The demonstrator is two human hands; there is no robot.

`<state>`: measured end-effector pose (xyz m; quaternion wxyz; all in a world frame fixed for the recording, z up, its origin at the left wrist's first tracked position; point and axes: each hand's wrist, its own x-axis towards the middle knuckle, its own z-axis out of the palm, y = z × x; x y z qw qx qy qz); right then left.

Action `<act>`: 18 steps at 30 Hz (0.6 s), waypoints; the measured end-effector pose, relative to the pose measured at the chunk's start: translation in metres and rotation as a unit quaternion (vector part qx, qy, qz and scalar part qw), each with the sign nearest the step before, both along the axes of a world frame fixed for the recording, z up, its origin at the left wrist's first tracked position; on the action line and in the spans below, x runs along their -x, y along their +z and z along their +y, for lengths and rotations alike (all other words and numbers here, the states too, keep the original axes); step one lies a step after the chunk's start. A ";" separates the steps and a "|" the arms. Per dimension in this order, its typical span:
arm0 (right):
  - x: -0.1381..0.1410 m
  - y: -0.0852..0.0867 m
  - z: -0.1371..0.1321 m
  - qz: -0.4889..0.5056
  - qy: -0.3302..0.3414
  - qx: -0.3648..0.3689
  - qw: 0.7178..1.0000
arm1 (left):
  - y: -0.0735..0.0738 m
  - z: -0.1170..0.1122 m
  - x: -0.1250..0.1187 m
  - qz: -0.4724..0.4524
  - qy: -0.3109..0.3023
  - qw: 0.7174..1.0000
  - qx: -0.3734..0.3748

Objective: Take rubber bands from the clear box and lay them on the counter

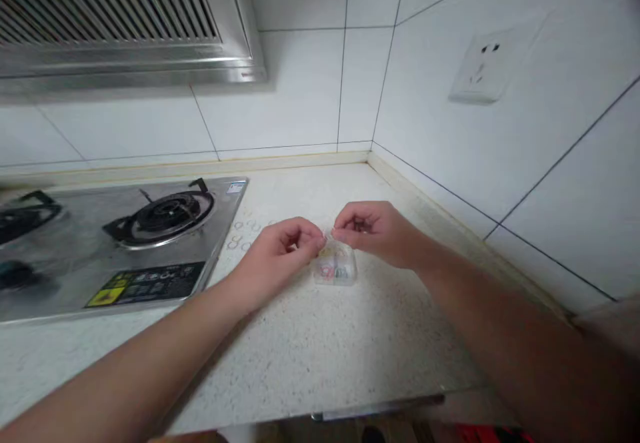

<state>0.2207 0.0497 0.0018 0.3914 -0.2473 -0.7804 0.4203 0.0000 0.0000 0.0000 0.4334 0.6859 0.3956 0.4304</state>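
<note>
A small clear plastic box (pixel 336 268) with coloured bits inside sits on the speckled white countertop (pixel 320 349). My left hand (pixel 280 249) and my right hand (pixel 373 229) meet just above the box, both with fingers curled into a pinch at their tips. Something tiny is pinched between them, too small to name. Several small loops, perhaps clips, lie in rows on the counter (pixel 245 235) just left of my left hand, beside the stove.
A steel gas stove (pixel 115 249) with two burners fills the left of the counter. A range hood (pixel 125 23) hangs above it. Tiled walls meet in the corner behind; a wall socket (pixel 483 66) is on the right wall. The counter's front edge runs below my forearms.
</note>
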 end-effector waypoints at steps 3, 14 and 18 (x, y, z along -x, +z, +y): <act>0.002 0.002 0.000 0.001 -0.003 0.006 1.000 | -0.002 0.003 -0.001 0.001 -0.003 1.000 -0.003; 0.001 0.001 0.002 -0.003 -0.008 0.005 1.000 | -0.003 0.004 -0.003 -0.015 -0.010 1.000 0.002; 0.001 0.002 0.001 -0.006 -0.011 0.013 1.000 | -0.005 0.004 -0.002 -0.015 -0.012 1.000 -0.001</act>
